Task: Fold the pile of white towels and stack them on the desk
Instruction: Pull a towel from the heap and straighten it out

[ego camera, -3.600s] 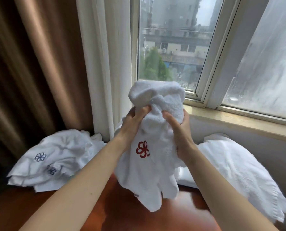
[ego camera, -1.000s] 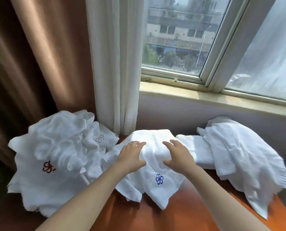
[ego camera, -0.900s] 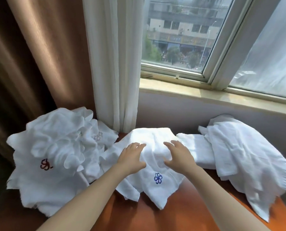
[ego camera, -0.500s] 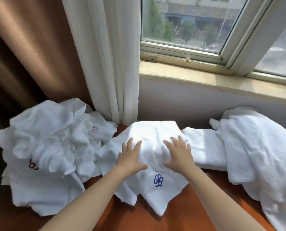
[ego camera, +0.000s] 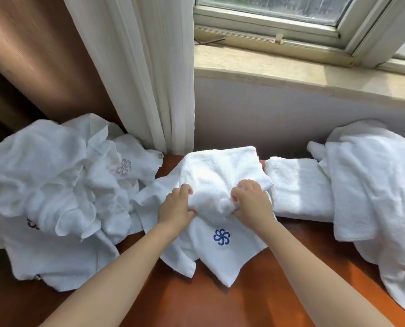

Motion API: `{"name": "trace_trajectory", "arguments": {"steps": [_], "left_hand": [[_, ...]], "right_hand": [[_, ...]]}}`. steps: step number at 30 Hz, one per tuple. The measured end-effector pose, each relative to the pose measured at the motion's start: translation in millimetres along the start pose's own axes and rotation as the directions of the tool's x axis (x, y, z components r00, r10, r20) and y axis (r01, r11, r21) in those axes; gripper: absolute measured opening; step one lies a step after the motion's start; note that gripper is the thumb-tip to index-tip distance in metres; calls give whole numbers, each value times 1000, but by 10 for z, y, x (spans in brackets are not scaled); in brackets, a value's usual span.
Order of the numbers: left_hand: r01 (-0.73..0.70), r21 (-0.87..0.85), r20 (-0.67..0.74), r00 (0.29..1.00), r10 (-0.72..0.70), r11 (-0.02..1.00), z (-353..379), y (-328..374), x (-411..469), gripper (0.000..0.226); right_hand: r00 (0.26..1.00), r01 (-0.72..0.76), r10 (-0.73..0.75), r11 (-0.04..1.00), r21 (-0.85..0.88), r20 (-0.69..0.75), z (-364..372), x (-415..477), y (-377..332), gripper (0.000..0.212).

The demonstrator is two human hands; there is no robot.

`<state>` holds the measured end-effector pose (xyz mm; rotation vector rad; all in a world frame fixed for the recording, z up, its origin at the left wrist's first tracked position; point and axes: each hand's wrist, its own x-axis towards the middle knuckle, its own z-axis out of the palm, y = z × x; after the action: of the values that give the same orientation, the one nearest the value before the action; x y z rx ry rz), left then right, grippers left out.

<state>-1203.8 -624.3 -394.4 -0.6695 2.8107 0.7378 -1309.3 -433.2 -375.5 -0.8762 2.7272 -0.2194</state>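
Here, the fingers point(ego camera: 185, 191) of the left hand point(ego camera: 176, 207) are curled in against the thumb, pinching up a bunch of the white towel point(ego camera: 220, 171). Just beside them, the right hand point(ego camera: 251, 201) grips the same cloth with its fingers point(ego camera: 245, 187) curled under. A raised ridge of terry is gathered between the two hands.

The towel lies loosely crumpled on the orange-brown desk point(ego camera: 208, 303). It spreads beyond the fingertips toward the wall, and its corners hang nearer the wrists, where a blue emblem point(ego camera: 221, 237) shows just below the knuckles.

To the right of the right hand, touching the held towel's edge, sits a folded towel point(ego camera: 298, 187). Farther out on that side, a larger draped towel point(ego camera: 373, 190) overlaps it.

Left of the left hand, a rumpled pile of towels point(ego camera: 55, 185) touches the held towel.

Beyond the fingertips a white curtain point(ego camera: 149, 79) hangs down to the desk, with a brown curtain point(ego camera: 31, 55) to its left and the window sill point(ego camera: 291, 67) above.
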Motion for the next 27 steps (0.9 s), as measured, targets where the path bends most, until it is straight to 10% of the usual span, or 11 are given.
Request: {"name": "trace_trajectory", "arguments": {"steps": [9,16,27], "left_hand": [[-17,-240,-54,999,4,971,-201,-39,-284,11],[-114,-713,-286,948,-138,692,-597,195,-765,9],[-277,-670,-610,735,-297,689,-1217,-299,-1949,8]], "right_hand": [[987,-24,100,863,505,-126,-434,-249,-339,16],[980,76,106,577,813,-167,-926,-620,-848,22],[991,-25,-124,163,986,46,-909,-1088,-1892,39]]}}
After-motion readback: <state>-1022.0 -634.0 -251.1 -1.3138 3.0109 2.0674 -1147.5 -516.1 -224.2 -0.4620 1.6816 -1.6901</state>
